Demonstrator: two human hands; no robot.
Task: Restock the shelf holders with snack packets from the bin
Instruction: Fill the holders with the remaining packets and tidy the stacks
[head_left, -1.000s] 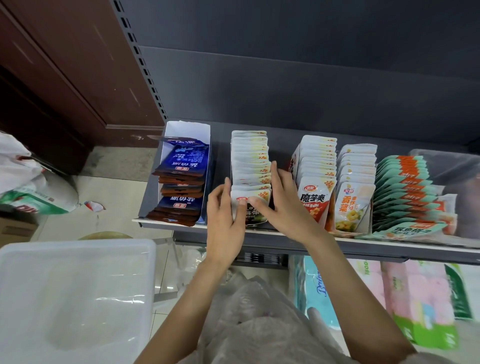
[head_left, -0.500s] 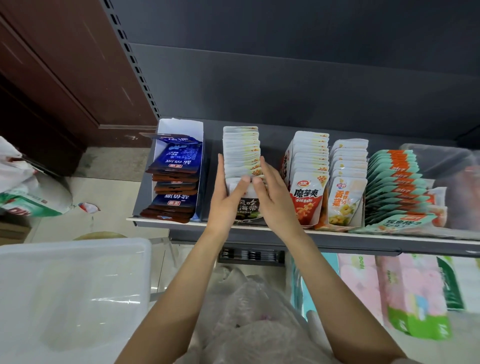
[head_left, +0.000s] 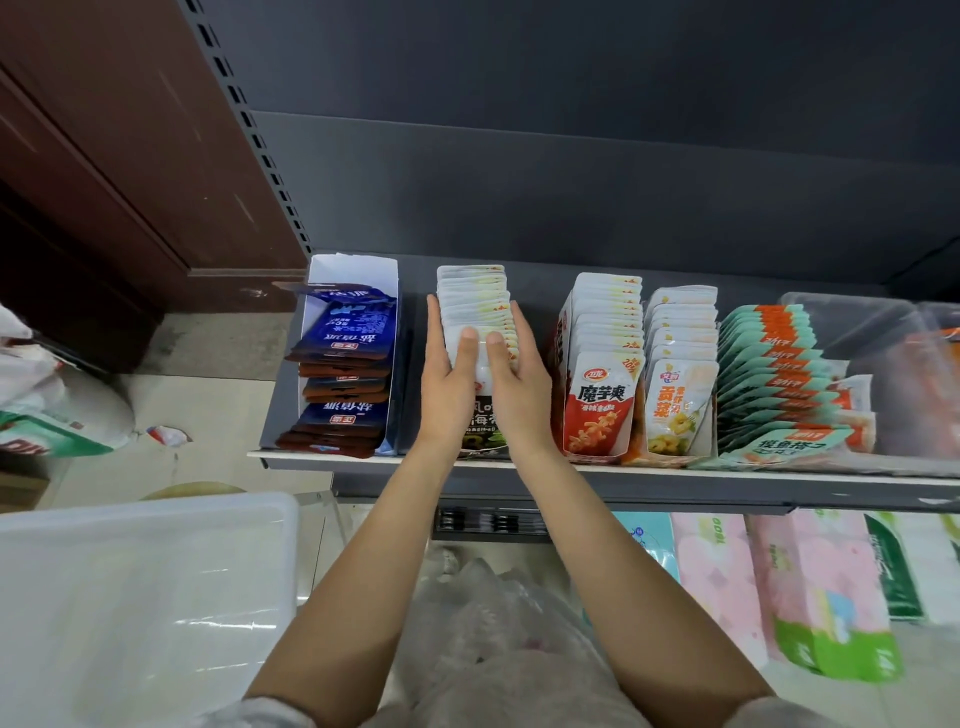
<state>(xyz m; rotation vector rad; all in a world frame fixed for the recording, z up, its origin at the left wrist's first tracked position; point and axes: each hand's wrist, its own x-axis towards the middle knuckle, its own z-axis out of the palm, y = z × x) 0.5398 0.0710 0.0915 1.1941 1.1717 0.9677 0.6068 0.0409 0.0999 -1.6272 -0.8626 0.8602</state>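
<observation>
A row of white snack packets (head_left: 472, 288) stands on the grey shelf (head_left: 675, 474), its front packet (head_left: 480, 423) printed dark green. My left hand (head_left: 445, 382) lies flat against the row's left side and my right hand (head_left: 520, 387) against its right side. Fingers are straight and both thumbs rest on top of the packets. The white plastic bin (head_left: 145, 597) sits low at the left, in front of the shelf; I cannot tell what is in it.
Blue and brown packets (head_left: 348, 364) fill a white card holder (head_left: 353, 266) at the left. Red packets (head_left: 600, 405), yellow packets (head_left: 675, 410) and teal packets (head_left: 774, 384) stand at the right, then a clear tub (head_left: 857, 322). A plastic bag (head_left: 498, 623) and tissue packs (head_left: 810, 587) lie below.
Both hands have slid from the front packet back along the white row, and now clasp its sides further in. The view has shifted slightly.
</observation>
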